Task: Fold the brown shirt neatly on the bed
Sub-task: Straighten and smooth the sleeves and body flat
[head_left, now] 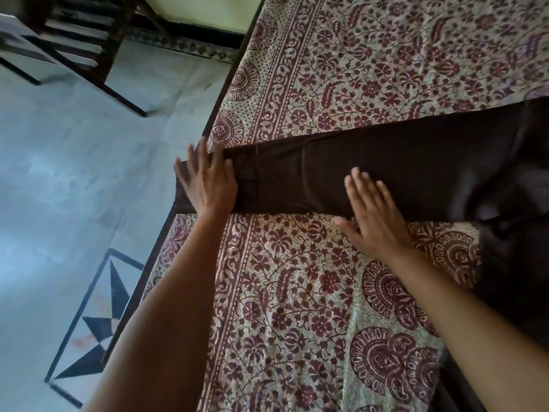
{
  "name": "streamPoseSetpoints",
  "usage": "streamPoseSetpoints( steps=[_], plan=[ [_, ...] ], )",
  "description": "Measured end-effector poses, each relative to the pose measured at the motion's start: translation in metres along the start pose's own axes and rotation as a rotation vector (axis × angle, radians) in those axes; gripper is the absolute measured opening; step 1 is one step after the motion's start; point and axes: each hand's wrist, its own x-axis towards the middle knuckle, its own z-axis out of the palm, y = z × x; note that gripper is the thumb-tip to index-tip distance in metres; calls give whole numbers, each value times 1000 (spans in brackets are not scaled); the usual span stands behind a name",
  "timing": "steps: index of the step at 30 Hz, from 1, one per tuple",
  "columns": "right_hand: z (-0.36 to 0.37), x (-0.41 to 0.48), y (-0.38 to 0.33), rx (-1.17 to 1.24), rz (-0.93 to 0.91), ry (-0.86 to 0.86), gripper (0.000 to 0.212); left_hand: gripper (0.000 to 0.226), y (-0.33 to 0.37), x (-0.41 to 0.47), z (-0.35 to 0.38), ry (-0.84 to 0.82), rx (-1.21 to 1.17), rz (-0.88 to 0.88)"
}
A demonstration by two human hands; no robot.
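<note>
Both hands flat, fingers spread: left [208,181] on shirt [386,171] cuff, right [374,217] mid-sleeve.

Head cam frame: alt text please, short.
The left hand and right hand rest flat on a brown shirt laid as a long strip across a maroon floral bedsheet; the left covers the strip's end.

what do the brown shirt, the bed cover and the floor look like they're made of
Brown shirt: smooth woven cloth, perhaps a cotton blend, with a faint sheen on its creases; the fibre can't be told.
Bed cover: likely matte cotton, finely crinkled, printed with maroon flowers.
Floor: polished stone or tile, with pale reflections and a black inlaid star.
</note>
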Motion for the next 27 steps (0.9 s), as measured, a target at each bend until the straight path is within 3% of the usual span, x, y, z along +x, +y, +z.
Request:
streamPoseSetpoints(
  steps=[2, 4, 10, 16, 18, 20, 22, 25, 27],
  plan=[
    [3, 6, -14, -29, -78, -12, 74, 51, -14, 5, -5, -21, -117, -309],
    [4, 15, -27, -7, -74, 7, 66, 57, -24, 9, -7, -52, -260, -504],
    [6, 30, -47, 64, -52, 91, 52, 28, -35, 24, -14, 160, -308, -429],
    [12, 31, -55, 15, -63, 55, 57, 30, -40, 33, -10, 85, -242, -405],
    [10, 28, -54, 47, -70, 38, 61, 35, -24, 23, -13, 128, -222, -341],
    [6, 20, -51, 100, -77, 44, 63, 39, 5, 5, -15, 155, -209, -143],
    [3, 6, -46, 143, -18, 91, 60, 43, 44, -19, -14, 79, -224, 87],
    [-2, -12, -28, 106, 219, 184, 57, 50, 101, -51, -1, -104, -251, 331],
    [-8, -26, -3, 28, 408, 216, 59, 53, 126, -61, 10, -192, -235, 403]
  ],
)
